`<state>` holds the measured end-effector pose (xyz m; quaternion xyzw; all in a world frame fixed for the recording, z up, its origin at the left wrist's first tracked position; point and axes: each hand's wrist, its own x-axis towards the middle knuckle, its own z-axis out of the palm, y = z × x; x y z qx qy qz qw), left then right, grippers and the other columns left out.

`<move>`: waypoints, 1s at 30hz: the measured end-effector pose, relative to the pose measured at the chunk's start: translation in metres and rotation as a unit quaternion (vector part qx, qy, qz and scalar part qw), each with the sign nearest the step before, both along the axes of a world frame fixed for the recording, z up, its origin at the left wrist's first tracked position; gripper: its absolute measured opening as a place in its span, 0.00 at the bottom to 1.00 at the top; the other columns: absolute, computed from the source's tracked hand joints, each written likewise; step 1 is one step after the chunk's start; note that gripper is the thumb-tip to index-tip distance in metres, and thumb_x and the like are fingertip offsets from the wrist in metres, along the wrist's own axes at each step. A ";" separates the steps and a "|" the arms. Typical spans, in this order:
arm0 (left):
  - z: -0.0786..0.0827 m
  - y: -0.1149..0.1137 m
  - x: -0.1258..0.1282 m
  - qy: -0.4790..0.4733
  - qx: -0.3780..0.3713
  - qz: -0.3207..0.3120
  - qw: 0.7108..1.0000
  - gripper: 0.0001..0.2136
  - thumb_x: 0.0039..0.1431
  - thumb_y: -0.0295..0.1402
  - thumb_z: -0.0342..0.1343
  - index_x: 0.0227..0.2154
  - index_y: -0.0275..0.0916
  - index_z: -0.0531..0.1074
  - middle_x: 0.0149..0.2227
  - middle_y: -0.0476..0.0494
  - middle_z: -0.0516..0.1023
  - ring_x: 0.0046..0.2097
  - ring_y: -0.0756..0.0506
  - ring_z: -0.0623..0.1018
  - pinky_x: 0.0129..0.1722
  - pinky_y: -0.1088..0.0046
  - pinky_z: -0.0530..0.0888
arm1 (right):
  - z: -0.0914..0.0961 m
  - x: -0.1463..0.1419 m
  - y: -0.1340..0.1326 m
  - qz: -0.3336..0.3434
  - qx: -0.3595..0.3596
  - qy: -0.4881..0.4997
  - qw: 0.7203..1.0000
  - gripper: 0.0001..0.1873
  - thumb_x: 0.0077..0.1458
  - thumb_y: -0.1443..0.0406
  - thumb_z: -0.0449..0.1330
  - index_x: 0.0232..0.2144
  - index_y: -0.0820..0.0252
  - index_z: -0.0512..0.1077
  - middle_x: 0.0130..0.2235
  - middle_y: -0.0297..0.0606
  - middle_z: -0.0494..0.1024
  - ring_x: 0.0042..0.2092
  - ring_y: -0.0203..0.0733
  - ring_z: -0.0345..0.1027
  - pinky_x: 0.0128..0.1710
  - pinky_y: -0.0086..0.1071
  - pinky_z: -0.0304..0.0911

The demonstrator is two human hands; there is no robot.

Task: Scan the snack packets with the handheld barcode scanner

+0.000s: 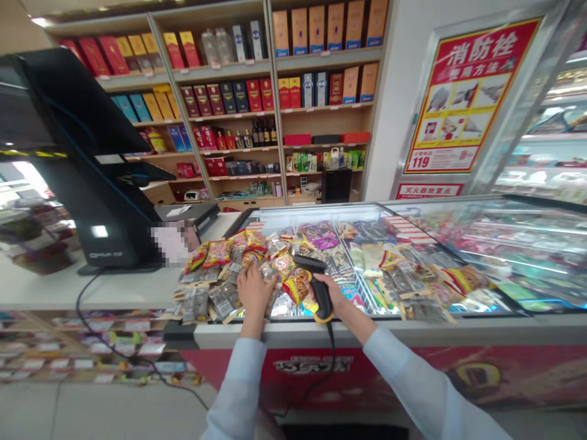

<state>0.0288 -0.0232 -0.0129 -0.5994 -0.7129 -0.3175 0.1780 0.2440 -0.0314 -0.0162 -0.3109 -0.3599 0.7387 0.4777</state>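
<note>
My right hand [334, 296] is wrapped round a black and yellow barcode scanner [322, 299], its cord hanging down over the freezer's front edge. Just left of the scanner lies a red and yellow snack packet [298, 285]. My left hand [254, 294] rests on the pile of small snack packets, thumb apart from the fingers; the fingertips are partly lost among the wrappers. Red and yellow packets [217, 253] lie at the back of this pile. Nearer the edge are clear-fronted packets with dark contents [195, 304].
The packets lie on a glass-topped chest freezer [293, 336]. More packets [403, 278] are spread to the right. A black checkout terminal [110, 208] stands on the white counter [137, 292] at left, with a cable [82, 305] hanging below. Shelves of boxed goods [238, 98] line the back wall.
</note>
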 end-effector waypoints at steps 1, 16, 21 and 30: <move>0.000 0.000 0.000 -0.003 -0.008 0.001 1.000 0.34 0.49 0.53 0.51 0.52 0.29 0.65 0.46 0.31 0.72 0.53 0.33 0.63 0.54 0.57 0.59 | 0.000 -0.001 0.000 -0.001 0.006 -0.002 1.000 0.15 0.45 0.56 0.57 0.22 0.64 0.72 0.17 0.36 0.72 0.17 0.33 0.62 0.17 0.26 0.58; 0.007 0.002 0.000 -0.030 -0.073 -0.012 0.997 0.17 0.56 0.42 0.46 0.41 0.38 0.73 0.42 0.36 0.69 0.47 0.35 0.64 0.47 0.53 0.61 | 0.014 -0.004 -0.011 -0.027 0.020 -0.007 0.999 0.15 0.45 0.56 0.57 0.19 0.62 0.71 0.15 0.34 0.70 0.16 0.33 0.61 0.17 0.26 0.58; 0.009 0.004 -0.004 -0.074 -0.017 -0.034 0.997 0.13 0.57 0.37 0.46 0.38 0.39 0.72 0.45 0.37 0.68 0.47 0.36 0.64 0.48 0.54 0.61 | 0.015 -0.004 -0.012 -0.031 0.038 -0.004 0.999 0.15 0.46 0.56 0.57 0.17 0.61 0.70 0.14 0.35 0.70 0.16 0.34 0.61 0.17 0.27 0.57; 0.015 -0.006 -0.013 -0.235 0.193 -0.004 0.953 0.14 0.61 0.40 0.39 0.35 0.38 0.66 0.40 0.37 0.73 0.44 0.42 0.70 0.46 0.63 0.65 | 0.014 -0.004 -0.012 -0.042 0.011 0.010 0.999 0.14 0.43 0.56 0.58 0.25 0.62 0.72 0.16 0.35 0.72 0.17 0.37 0.64 0.16 0.29 0.56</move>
